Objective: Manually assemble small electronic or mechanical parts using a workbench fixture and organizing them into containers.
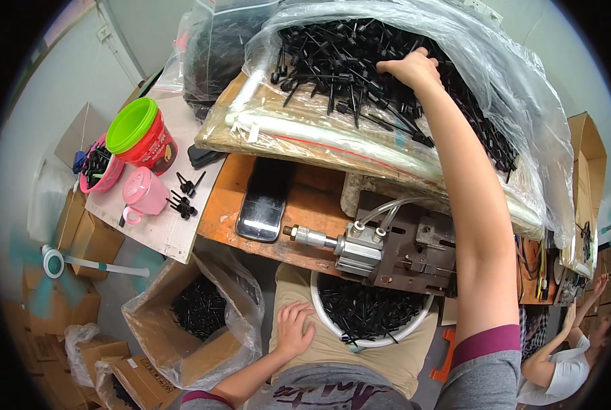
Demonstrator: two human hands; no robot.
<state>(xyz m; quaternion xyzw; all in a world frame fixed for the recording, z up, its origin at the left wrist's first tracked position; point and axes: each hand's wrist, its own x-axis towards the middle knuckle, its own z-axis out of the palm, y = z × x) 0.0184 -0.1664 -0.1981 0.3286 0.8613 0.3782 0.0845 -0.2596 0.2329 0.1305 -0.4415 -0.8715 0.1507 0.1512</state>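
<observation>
My right hand is stretched far forward over a heap of black plastic parts with thin stems. Its thumb stands apart from the curled fingers, and no part shows in its grip. The heap lies in clear plastic sheeting on a raised, film-wrapped board. My left hand rests on my thigh, fingers laid out and holding nothing. Beside it, between my legs, sits a white round tub full of the same black parts. A metal pneumatic cylinder fixture is mounted at the bench edge under my right forearm.
A phone lies on the wooden bench. To the left are a pink cup, a red bucket with green rim and a pink basket. A lined carton stands on the floor, near a fan. Another person works at right.
</observation>
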